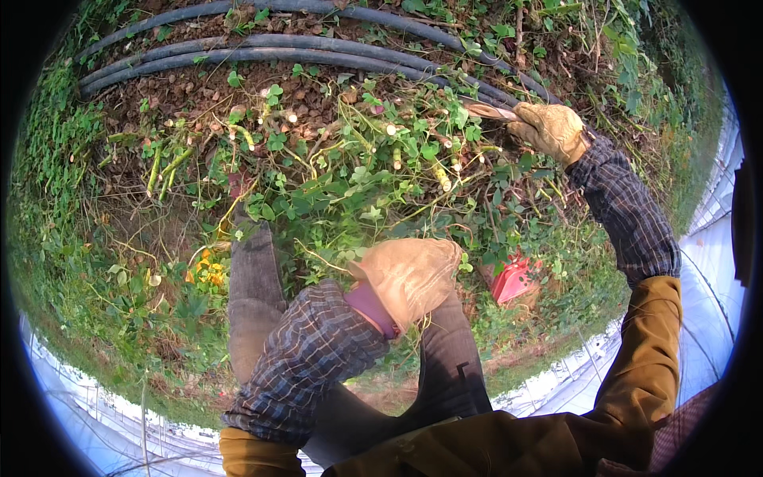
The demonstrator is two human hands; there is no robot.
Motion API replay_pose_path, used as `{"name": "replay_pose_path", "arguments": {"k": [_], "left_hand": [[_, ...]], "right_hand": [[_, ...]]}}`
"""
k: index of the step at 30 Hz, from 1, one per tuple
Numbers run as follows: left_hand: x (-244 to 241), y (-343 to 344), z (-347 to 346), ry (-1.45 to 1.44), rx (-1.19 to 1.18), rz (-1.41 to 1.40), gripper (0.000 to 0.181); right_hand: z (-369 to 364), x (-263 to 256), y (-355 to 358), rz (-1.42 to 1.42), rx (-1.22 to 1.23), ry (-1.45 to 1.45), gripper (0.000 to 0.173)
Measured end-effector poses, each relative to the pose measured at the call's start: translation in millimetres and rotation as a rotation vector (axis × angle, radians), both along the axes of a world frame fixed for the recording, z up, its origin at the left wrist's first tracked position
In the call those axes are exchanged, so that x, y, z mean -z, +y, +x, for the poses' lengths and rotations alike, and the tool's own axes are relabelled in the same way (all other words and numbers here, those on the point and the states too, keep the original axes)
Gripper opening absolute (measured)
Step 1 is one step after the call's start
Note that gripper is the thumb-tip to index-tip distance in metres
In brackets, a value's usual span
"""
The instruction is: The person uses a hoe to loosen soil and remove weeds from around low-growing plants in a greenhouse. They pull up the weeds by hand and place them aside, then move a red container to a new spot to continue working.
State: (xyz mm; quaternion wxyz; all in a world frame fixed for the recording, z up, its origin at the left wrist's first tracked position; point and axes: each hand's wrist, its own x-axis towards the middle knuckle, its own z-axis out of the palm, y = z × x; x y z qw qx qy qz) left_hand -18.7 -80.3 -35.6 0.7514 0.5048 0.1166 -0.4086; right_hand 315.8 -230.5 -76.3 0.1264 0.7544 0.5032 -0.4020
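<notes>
My right hand [551, 132], in a tan work glove, is closed at the upper right beside the black hoses. From its fingers a narrow reddish-brown piece [490, 111] points left among the leaves; whether it is a tool or a bit of wood I cannot tell. My left hand [411, 277], gloved in the same tan over a purple cuff, hangs low in the middle, before my legs. Its fingers are turned away from me, so their grip is hidden. Between the hands and the hoses stand several cut green stems [441, 176] with pale ends, tangled in leafy vines [357, 185].
Three black hoses [298, 55] curve across the ground at the top, over clods of brown soil [197, 89]. A red plastic-looking object [515, 277] lies in the weeds at right. Something yellow [205, 268] shows left of my leg [256, 292]. White sheeting [709, 280] edges the right side.
</notes>
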Motion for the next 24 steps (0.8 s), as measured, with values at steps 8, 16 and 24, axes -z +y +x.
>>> {"name": "replay_pose_path", "arguments": {"k": [8,16,24], "left_hand": [[-19,-7,-13,0.599,-0.811,-1.082,0.106],[-10,-14,1,0.323,-0.419,-0.510,0.111],[-18,-5,-4,0.462,-0.508,-0.666,0.117]], "right_hand": [[-9,55,28,0.061,0.007,0.025,0.032],[-16,35,14,0.114,0.132,0.114,0.036],[21,25,-24,-0.001,-0.021,0.027,0.030]]}}
